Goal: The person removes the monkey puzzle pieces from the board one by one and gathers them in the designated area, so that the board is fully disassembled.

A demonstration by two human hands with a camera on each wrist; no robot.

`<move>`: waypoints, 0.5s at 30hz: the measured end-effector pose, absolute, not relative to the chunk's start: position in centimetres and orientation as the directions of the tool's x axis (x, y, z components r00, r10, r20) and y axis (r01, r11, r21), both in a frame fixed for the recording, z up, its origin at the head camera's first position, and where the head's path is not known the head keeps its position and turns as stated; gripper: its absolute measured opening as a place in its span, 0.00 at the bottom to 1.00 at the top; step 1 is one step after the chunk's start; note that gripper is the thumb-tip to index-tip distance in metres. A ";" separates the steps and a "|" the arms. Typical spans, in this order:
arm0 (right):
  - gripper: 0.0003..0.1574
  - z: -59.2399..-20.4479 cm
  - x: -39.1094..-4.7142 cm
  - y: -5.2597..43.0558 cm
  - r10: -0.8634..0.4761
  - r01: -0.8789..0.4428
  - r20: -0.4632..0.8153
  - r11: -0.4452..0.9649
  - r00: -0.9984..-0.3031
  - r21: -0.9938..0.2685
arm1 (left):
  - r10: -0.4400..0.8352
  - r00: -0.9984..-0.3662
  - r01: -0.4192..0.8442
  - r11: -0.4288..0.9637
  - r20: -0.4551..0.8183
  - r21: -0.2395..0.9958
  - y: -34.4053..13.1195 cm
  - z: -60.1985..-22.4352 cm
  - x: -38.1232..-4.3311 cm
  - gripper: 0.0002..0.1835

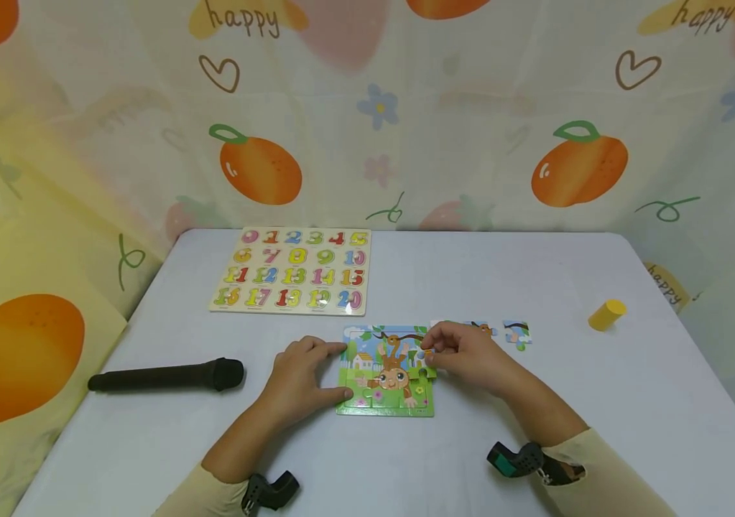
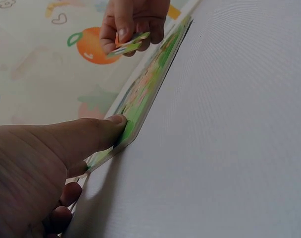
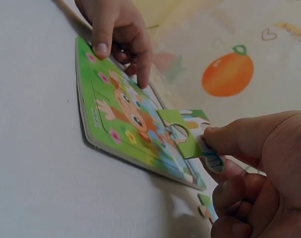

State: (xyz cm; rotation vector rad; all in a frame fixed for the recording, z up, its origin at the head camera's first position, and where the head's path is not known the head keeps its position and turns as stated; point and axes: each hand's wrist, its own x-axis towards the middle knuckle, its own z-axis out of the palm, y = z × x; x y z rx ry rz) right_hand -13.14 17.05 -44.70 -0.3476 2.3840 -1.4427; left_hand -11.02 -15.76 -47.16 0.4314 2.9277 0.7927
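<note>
A jigsaw puzzle board (image 1: 357, 406) with a picture of a hanging monkey lies flat on the table. My left hand (image 1: 296, 380) rests at its left side, the straight thumb and index finger spread and touching the edge. Over the board's right side, my right hand (image 1: 470, 355) pinches a puzzle piece (image 3: 192, 146) between thumb and fingers. That piece is mostly green with a rounded notch, and in the right wrist view it is tilted above the board. Behind the right hand lie loose pieces, one of them a blue and green puzzle piece (image 1: 517, 332); others are partly hidden.
A wooden number board (image 1: 289, 283) lies at the back left. A black microphone (image 1: 167, 375) is to the left of my left hand. On the right stands a yellow cylinder (image 1: 606, 314). A printed curtain (image 1: 341, 158) hangs behind the white table (image 1: 406, 467).
</note>
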 end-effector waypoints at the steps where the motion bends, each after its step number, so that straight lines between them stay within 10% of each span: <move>1: 0.08 -44.8 -13.1 17.3 -0.366 -0.036 -0.153 0.460 -0.918 -0.887 | 0.289 -0.957 0.249 0.826 -0.001 0.506 -15.8 -47.2 -11.0 0.41; 15: 0.09 -45.5 -12.2 19.5 -0.239 -0.003 -0.149 0.538 -0.960 -0.843 | 0.288 -0.958 0.245 0.822 -0.005 0.515 -15.9 -47.3 -11.1 0.41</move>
